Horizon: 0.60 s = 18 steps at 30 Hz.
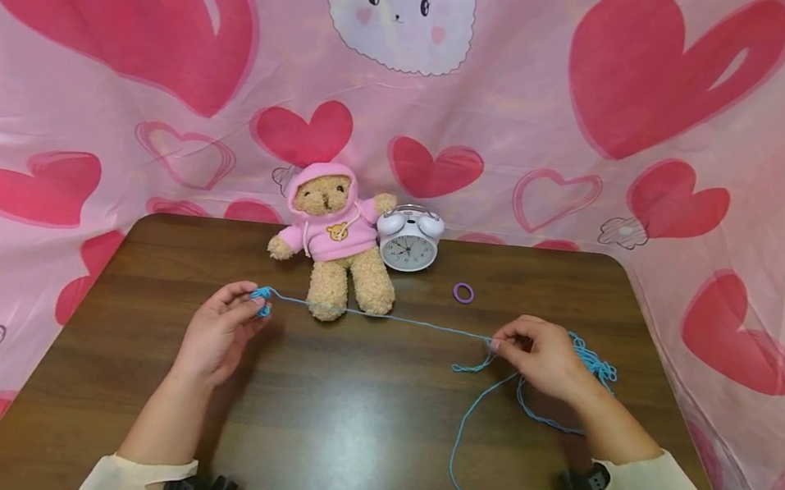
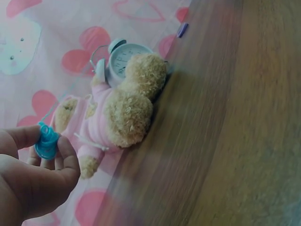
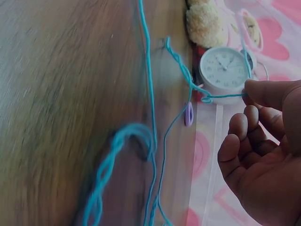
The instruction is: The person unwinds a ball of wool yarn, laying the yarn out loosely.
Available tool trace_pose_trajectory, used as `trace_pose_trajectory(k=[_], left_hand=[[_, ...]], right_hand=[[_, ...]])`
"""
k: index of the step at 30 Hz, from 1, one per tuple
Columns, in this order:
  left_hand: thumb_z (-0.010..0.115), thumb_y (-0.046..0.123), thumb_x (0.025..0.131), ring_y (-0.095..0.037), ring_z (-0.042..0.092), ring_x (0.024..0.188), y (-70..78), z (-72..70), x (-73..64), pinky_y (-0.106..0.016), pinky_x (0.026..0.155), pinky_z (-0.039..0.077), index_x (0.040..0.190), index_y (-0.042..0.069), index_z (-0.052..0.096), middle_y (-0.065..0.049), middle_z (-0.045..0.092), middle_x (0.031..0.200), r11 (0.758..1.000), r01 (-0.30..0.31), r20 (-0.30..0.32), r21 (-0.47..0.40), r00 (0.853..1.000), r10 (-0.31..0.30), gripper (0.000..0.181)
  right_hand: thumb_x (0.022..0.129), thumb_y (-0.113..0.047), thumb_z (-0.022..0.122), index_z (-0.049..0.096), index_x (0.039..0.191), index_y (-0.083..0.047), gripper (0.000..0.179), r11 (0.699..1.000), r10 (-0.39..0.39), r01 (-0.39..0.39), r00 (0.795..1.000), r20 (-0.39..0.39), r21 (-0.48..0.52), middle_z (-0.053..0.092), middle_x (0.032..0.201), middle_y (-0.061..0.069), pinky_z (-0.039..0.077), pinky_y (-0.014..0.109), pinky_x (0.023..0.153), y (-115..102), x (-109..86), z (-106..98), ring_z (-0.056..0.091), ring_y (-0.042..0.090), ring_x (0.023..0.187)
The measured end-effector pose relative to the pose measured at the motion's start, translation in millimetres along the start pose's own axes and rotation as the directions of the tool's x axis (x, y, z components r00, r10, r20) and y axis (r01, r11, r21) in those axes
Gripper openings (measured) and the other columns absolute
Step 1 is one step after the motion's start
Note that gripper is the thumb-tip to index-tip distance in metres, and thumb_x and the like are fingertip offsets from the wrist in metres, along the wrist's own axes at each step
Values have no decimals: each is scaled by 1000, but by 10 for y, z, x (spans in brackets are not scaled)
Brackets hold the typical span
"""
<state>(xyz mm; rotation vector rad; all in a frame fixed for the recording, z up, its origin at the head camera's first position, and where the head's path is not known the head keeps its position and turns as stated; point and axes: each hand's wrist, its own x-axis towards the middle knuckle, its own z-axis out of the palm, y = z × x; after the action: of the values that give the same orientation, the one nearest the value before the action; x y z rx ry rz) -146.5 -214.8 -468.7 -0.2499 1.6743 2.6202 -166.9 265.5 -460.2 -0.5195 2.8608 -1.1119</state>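
My left hand (image 1: 217,334) holds a small blue yarn bundle (image 2: 46,145) between thumb and fingers, at the left above the table. From it a strand of blue yarn (image 1: 419,323) runs nearly straight across to my right hand (image 1: 547,361). Thumb and forefinger of that hand pinch the strand, while its other fingers are loosely bent in the right wrist view. A short twisted yarn tail (image 3: 178,59) hangs near the pinch. Beyond the right hand lies a loose yarn heap (image 1: 596,361), partly hidden by it. Another length of yarn (image 1: 458,452) curves toward the table's front edge.
A teddy bear (image 1: 338,234) in a pink hoodie sits at the back of the brown table (image 1: 341,412). Beside it stands a white alarm clock (image 1: 408,251). To the clock's right lies a purple ring (image 1: 456,290). A pink heart-patterned cloth (image 1: 513,120) hangs behind.
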Motion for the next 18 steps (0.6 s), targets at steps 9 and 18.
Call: trace_pose_trajectory(k=[9, 18], left_hand=[[63, 4, 103, -13, 68, 89, 33, -55, -12, -29, 90, 57, 110, 11, 60, 2, 71, 99, 1000, 3, 3, 8, 1000, -3, 11], [63, 4, 103, -12, 67, 88, 61, -117, -21, -28, 87, 55, 110, 11, 61, 2, 72, 99, 1000, -8, 2, -6, 1000, 8, 10]], right_hand=[[95, -21, 77, 78, 92, -16, 6, 998, 59, -60, 998, -30, -28, 65, 86, -7, 50, 23, 66, 99, -106, -172, 59, 10, 76], [95, -24, 77, 77, 93, -18, 6, 992, 96, -100, 994, -45, -80, 65, 86, -6, 49, 23, 66, 216, -228, -338, 58, 12, 77]])
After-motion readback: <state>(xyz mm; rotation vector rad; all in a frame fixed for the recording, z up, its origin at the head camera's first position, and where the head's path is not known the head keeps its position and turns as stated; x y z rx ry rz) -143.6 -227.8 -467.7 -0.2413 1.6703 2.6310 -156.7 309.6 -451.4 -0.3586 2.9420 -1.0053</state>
